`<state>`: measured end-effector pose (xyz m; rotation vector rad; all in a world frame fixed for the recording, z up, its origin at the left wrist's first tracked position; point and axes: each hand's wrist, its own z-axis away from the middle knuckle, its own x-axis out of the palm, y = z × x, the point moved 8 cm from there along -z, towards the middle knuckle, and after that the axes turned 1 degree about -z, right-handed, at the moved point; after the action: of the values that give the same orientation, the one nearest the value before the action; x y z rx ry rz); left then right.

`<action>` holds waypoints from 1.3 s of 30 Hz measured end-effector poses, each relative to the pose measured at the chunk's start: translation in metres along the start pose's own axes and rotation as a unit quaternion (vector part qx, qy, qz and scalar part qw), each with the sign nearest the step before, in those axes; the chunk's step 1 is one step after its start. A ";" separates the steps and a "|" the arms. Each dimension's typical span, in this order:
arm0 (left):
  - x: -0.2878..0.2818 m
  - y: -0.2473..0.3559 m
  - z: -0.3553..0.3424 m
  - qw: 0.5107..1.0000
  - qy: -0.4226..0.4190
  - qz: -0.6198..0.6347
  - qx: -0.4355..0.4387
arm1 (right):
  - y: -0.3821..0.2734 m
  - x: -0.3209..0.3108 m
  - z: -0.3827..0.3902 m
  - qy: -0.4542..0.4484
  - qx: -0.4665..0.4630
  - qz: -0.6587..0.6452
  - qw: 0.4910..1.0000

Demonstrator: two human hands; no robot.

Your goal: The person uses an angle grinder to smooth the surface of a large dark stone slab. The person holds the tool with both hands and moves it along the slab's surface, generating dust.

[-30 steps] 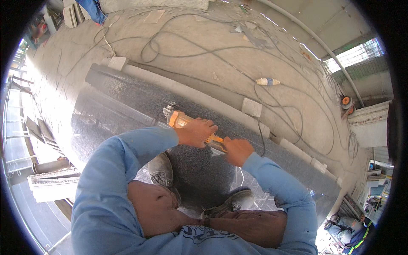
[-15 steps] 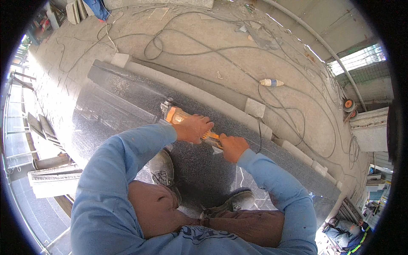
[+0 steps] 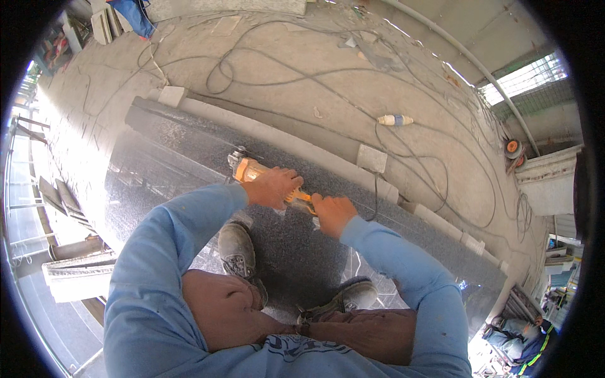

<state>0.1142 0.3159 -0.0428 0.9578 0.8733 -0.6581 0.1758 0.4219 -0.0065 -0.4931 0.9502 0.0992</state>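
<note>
An orange angle grinder point(image 3: 252, 170) lies low over a dark speckled stone slab point(image 3: 189, 135), its head pointing to the upper left. My left hand point(image 3: 273, 188) is wrapped over the grinder's body close behind the head. Behind it my right hand point(image 3: 334, 213) grips the rear handle end. The disc at the head is close to the slab's far part; whether it touches cannot be made out. Both my sleeves are light blue. My shoes point(image 3: 237, 249) stand on the slab, which spreads below my hands.
A pale stone strip point(image 3: 252, 131) and blocks point(image 3: 372, 158) line the slab's far edge. Black cables point(image 3: 315, 77) loop over the dusty floor around a white and blue connector point(image 3: 395, 120). At the lower right a person point(image 3: 513, 343) is partly visible. An orange wheel point(image 3: 513, 148) stands far right.
The grinder and both my hands have shifted a little to the left along the slab, with the grip unchanged. The whole view has moved slightly.
</note>
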 end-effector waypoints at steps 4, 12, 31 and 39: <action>-0.007 0.024 -0.007 1.000 0.009 0.023 0.009 | 0.001 0.005 0.027 0.075 0.008 0.065 0.995; -0.007 0.045 -0.019 1.000 0.006 0.029 -0.004 | 0.015 0.000 0.047 0.027 0.035 0.059 0.997; 0.002 0.028 -0.004 0.998 0.047 -0.001 -0.034 | 0.001 0.003 0.025 0.058 -0.001 0.026 0.998; 0.004 0.009 -0.002 1.000 0.022 0.013 -0.018 | -0.001 0.008 0.004 0.054 -0.006 0.013 0.998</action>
<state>0.1225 0.3210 -0.0433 0.9533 0.9082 -0.5989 0.1843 0.4219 -0.0107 -0.5018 1.0626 0.1027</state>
